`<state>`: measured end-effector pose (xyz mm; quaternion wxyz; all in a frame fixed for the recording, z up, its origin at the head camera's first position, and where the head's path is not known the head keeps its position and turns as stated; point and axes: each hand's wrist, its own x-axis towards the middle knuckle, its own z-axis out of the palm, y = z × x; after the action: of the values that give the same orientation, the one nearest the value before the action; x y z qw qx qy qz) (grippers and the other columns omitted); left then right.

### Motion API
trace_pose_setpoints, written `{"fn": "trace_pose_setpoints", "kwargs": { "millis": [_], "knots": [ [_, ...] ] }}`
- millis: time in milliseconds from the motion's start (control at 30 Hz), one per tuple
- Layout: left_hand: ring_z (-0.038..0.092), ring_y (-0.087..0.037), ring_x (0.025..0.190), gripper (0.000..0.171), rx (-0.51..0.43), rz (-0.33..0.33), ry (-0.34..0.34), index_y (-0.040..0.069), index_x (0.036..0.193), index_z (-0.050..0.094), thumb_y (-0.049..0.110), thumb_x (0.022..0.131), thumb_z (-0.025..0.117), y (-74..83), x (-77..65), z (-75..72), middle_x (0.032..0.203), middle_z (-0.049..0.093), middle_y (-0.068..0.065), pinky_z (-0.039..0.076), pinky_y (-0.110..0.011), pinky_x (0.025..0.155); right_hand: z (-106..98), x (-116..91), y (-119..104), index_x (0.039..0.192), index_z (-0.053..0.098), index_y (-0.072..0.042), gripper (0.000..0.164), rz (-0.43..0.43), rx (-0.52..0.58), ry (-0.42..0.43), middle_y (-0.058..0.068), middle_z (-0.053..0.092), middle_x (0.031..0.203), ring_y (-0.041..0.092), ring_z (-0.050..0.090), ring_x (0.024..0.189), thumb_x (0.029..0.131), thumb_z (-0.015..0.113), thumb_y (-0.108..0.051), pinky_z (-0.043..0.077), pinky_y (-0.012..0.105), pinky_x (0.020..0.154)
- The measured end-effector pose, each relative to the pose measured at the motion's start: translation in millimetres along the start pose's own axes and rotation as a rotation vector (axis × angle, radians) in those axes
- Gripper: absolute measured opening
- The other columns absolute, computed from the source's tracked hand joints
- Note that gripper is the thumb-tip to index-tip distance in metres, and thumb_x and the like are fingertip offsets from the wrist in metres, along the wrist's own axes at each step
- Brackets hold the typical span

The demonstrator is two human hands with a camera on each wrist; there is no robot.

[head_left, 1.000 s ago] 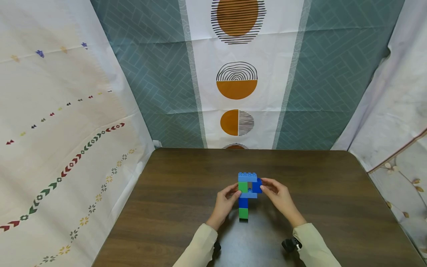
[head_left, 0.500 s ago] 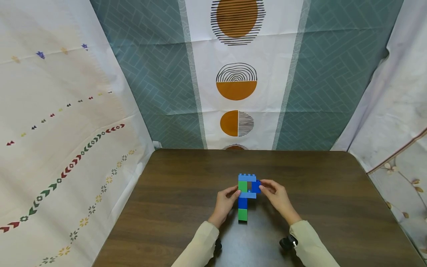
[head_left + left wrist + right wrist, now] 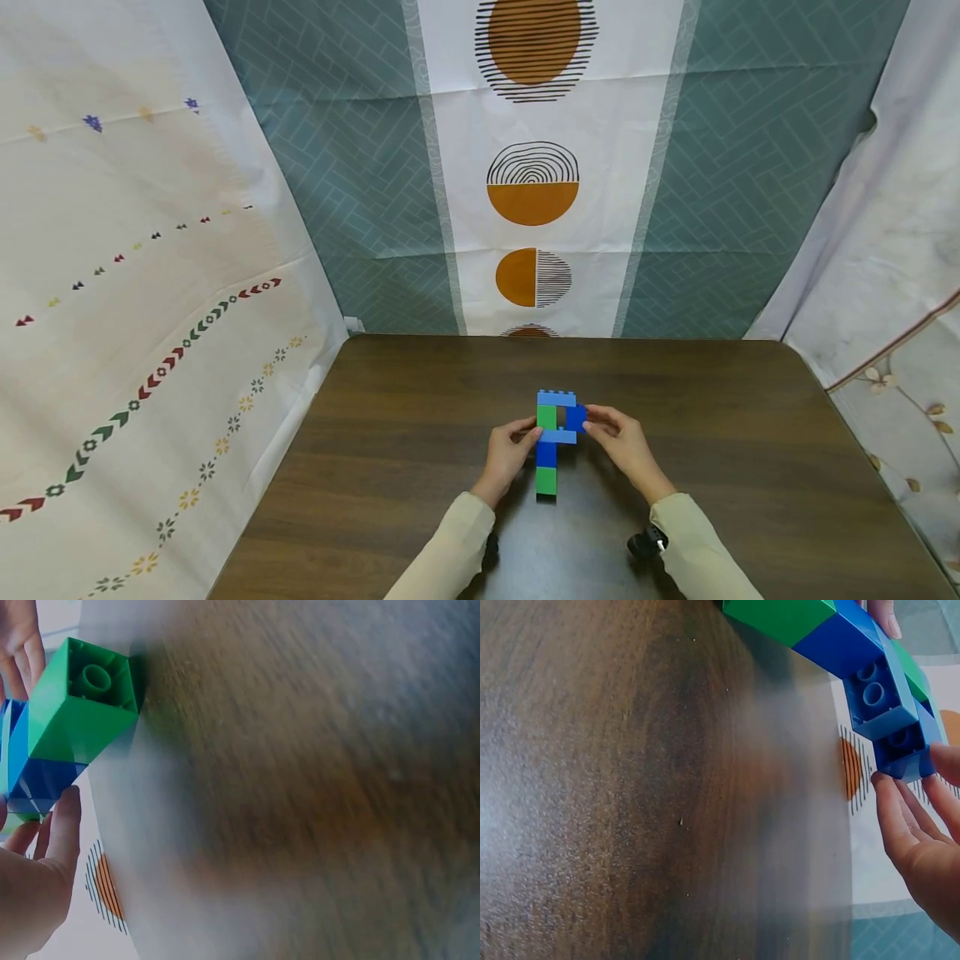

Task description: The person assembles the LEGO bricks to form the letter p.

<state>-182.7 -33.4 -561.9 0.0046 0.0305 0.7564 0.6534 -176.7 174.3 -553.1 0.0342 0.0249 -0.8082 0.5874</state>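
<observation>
A tower of toy building bricks is in the air over the table, its lowest green brick [image 3: 546, 481] showing a hollow underside in the left wrist view. Above that come a dark blue brick [image 3: 546, 454], a long light blue brick [image 3: 558, 437], an upper green brick [image 3: 547, 417] and another light blue brick [image 3: 557, 399] on top. My left hand [image 3: 504, 457] grips the tower's left side near the middle. At its right, my right hand [image 3: 626, 446] pinches a second dark blue brick [image 3: 575, 418], which juts past the end of the middle light blue brick.
The brown wooden table [image 3: 375, 467] extends on all sides of the hands. Patterned cloth [image 3: 525, 233] hangs behind its far edge, with white cloths at left and right. A black wrist camera [image 3: 647, 545] sits at the right cuff.
The tower has tilted slightly, so fewer studs show on its top brick. My right forearm has shifted a little to the left. Both hands keep their holds.
</observation>
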Motion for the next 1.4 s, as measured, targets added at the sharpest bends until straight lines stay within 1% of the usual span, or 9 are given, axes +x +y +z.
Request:
{"fn": "trace_pose_setpoints", "kwargs": {
  "millis": [233,367,567,767,800,900,1000,1133,1400],
  "knots": [
    [0.066,-0.023,0.088,0.028,0.064,0.031,-0.017,-0.003,0.114,0.068,0.012,0.091,0.067,-1.7,2.3,-3.4,0.104,0.068,-0.016,0.058,-0.029,0.072,2.7,1.9,3.4,0.122,0.06,0.006,0.034,-0.039,0.0,0.009,0.023,0.064,0.114,0.03,0.065,0.1,0.091,0.067,-0.007,0.056,0.025,0.081],
    [0.065,-0.02,0.088,0.027,0.147,0.05,-0.022,-0.003,0.112,0.07,0.014,0.09,0.068,-1.1,4.1,-4.4,0.099,0.068,-0.012,0.056,-0.024,0.072,3.3,2.7,5.3,0.124,0.059,0.006,0.037,0.007,0.01,-0.017,0.024,0.063,0.117,0.032,0.064,0.101,0.091,0.066,-0.006,0.056,0.029,0.082],
    [0.063,-0.021,0.088,0.026,0.225,0.083,-0.033,-0.003,0.108,0.071,0.014,0.089,0.069,-5.6,9.9,-4.9,0.093,0.068,-0.011,0.055,-0.025,0.073,4.2,6.3,10.0,0.129,0.056,0.004,0.039,0.081,0.008,-0.055,0.024,0.061,0.121,0.035,0.061,0.108,0.093,0.064,-0.007,0.055,0.031,0.086],
    [0.063,-0.021,0.086,0.031,0.215,0.147,-0.059,-0.004,0.108,0.071,0.022,0.09,0.069,-12.9,13.5,-7.8,0.091,0.068,-0.011,0.056,-0.031,0.075,6.8,11.4,19.0,0.13,0.055,0.004,0.038,0.093,-0.025,-0.067,0.023,0.061,0.121,0.033,0.06,0.107,0.094,0.062,-0.008,0.055,0.031,0.085],
    [0.063,-0.018,0.084,0.033,0.214,0.193,-0.068,-0.002,0.107,0.072,0.027,0.091,0.068,-22.2,17.3,-8.3,0.09,0.068,-0.008,0.055,-0.029,0.072,7.1,12.0,19.9,0.13,0.055,0.004,0.038,0.096,-0.027,-0.068,0.023,0.061,0.121,0.033,0.06,0.107,0.094,0.062,-0.008,0.055,0.032,0.084],
    [0.063,-0.015,0.083,0.034,0.222,0.212,-0.077,-0.001,0.105,0.073,0.03,0.091,0.067,-24.7,18.0,-9.3,0.088,0.068,-0.007,0.055,-0.028,0.07,8.2,12.9,21.8,0.131,0.054,0.004,0.039,0.105,-0.041,-0.079,0.023,0.061,0.122,0.032,0.06,0.106,0.095,0.061,-0.009,0.055,0.032,0.085],
    [0.064,-0.019,0.086,0.03,0.234,0.162,-0.074,-0.001,0.106,0.073,0.025,0.091,0.068,-24.7,19.3,-8.1,0.091,0.069,-0.009,0.055,-0.03,0.072,9.2,14.0,23.7,0.132,0.054,0.004,0.039,0.119,-0.043,-0.09,0.022,0.06,0.123,0.032,0.059,0.107,0.096,0.06,-0.009,0.054,0.034,0.087],
    [0.064,-0.028,0.091,0.024,0.259,0.057,-0.059,-0.005,0.106,0.071,0.013,0.09,0.069,-14.9,17.6,-5.1,0.094,0.069,-0.015,0.056,-0.035,0.076,10.2,14.8,26.0,0.133,0.053,0.004,0.039,0.132,-0.046,-0.103,0.022,0.06,0.124,0.031,0.059,0.108,0.096,0.059,-0.009,0.053,0.037,0.09],
    [0.064,-0.028,0.091,0.023,0.307,0.031,-0.054,-0.004,0.105,0.072,0.013,0.089,0.069,-13.7,19.6,-2.8,0.094,0.069,-0.013,0.056,-0.034,0.076,10.7,15.7,27.5,0.133,0.052,0.004,0.039,0.154,-0.055,-0.106,0.022,0.059,0.123,0.031,0.058,0.108,0.096,0.059,-0.008,0.052,0.041,0.093]
  ]
}}
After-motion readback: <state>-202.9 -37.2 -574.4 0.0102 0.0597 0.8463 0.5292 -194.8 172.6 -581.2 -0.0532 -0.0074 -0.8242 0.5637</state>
